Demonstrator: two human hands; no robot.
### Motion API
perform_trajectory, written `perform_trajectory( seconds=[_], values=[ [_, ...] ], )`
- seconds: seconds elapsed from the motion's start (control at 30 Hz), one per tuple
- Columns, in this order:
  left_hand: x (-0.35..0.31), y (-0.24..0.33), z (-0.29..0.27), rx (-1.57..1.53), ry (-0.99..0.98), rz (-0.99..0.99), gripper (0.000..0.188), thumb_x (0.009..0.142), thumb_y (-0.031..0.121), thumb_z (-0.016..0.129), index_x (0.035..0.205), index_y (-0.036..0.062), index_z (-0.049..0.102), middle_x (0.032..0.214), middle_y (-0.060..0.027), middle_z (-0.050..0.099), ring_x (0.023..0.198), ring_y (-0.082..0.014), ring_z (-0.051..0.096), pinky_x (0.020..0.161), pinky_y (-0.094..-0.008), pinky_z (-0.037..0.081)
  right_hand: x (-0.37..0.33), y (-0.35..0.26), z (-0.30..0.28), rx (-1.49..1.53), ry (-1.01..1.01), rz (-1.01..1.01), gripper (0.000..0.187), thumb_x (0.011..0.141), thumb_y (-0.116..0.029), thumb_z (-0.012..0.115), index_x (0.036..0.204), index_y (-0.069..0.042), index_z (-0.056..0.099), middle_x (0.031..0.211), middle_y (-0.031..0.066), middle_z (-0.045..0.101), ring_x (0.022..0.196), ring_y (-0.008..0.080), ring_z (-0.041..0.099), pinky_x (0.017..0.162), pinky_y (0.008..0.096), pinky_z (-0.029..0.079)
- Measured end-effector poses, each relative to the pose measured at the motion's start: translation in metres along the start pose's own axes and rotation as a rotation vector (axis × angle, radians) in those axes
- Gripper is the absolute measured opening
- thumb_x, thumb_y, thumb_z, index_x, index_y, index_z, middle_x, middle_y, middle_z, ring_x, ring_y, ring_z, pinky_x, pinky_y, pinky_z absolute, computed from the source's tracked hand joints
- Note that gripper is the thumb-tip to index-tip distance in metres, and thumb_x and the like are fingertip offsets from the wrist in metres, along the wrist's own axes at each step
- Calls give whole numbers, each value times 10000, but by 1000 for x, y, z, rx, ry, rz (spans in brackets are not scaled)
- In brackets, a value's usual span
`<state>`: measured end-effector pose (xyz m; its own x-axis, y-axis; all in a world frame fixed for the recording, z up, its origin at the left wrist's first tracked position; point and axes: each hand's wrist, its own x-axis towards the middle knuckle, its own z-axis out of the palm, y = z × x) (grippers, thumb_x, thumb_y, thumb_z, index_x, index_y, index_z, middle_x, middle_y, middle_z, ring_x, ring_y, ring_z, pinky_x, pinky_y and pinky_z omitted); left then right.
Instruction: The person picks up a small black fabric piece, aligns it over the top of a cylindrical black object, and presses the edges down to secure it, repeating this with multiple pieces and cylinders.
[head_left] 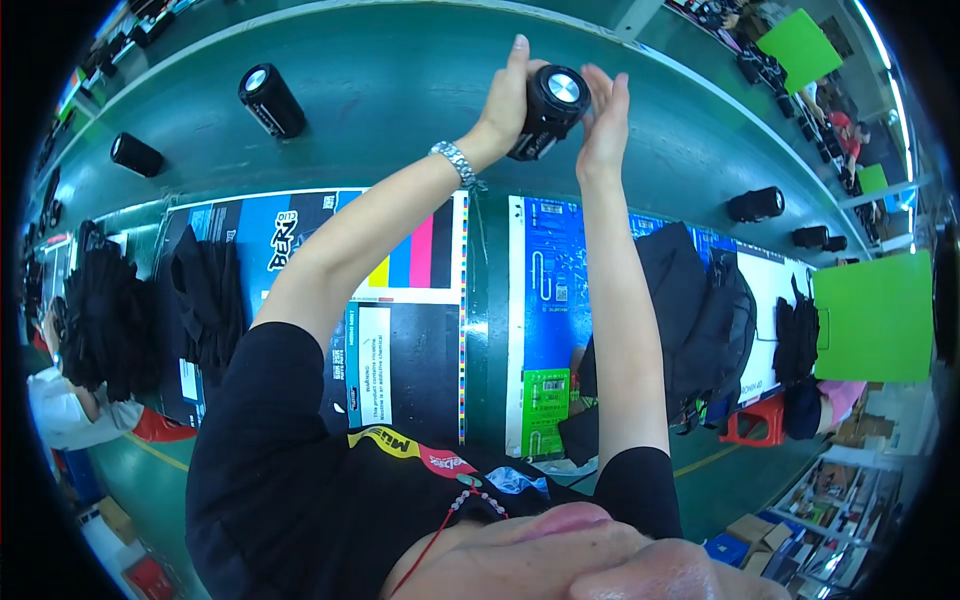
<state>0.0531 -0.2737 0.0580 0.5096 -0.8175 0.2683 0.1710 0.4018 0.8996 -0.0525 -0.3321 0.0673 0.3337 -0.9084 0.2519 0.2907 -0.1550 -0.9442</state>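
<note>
A black cylindrical portable speaker [550, 108] with a shiny silver round end stands tilted between my two hands, over the green work surface. My left hand [508, 105], a metal bracelet at its wrist, grips it from the left; the thumb points up and the other fingers are partly hidden behind the speaker. On the other side is my right hand [605, 125], its fingers stretched out close to the speaker's right side. Whether its fingers touch the casing cannot be made out.
Other black speakers stand on the green surface [400, 90]: one speaker [272, 101] and another [137, 155] at left, one [756, 205] at right. Nearer me lie printed sheets [420, 350], black cloth bags [690, 300] and a dark fabric pile [108, 315]. A green panel [872, 318] is far right.
</note>
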Motion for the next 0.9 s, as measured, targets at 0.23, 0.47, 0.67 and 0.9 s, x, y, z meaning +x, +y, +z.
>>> perform_trajectory(
  seconds=[0.23, 0.47, 0.67, 0.9],
  values=[
    [-14, -92, -22, -99, 230, 47, 667, 1007, 492, 206, 937, -12, 638, 885, -78, 669, 830, -178, 609, 810, -318, 463, -14, 59, 19, 333, -177, 133, 698, 977, -523, 234, 1095, 71, 580, 965, 178, 668, 904, 234, 632, 885, 317, 474],
    [1, -63, 7, -350, 262, -198, 631, 974, 548, 300, 818, 41, 641, 779, -70, 662, 710, -148, 609, 682, -294, 483, 6, 51, -2, 42, 141, 141, 739, 975, -570, 247, 918, 68, 615, 964, 149, 644, 910, 229, 598, 867, 314, 440],
    [-8, -3, -5, -872, 87, -218, 630, 967, 515, 189, 1115, 28, 560, 1065, -234, 631, 979, -348, 617, 884, -485, 501, -69, 6, 29, 444, -13, 518, 673, 923, -630, 385, 1254, -59, 516, 1162, 127, 585, 1084, 213, 563, 860, 398, 475],
    [-15, 35, -90, -598, 367, -101, 622, 1011, 477, 190, 1338, 5, 429, 1316, -166, 536, 1307, -242, 421, 1103, -370, 283, -42, -16, 29, -73, 3, -202, 614, 722, -174, 814, 1221, -9, 496, 1075, 103, 611, 942, 234, 630, 828, 344, 503]
  ],
)
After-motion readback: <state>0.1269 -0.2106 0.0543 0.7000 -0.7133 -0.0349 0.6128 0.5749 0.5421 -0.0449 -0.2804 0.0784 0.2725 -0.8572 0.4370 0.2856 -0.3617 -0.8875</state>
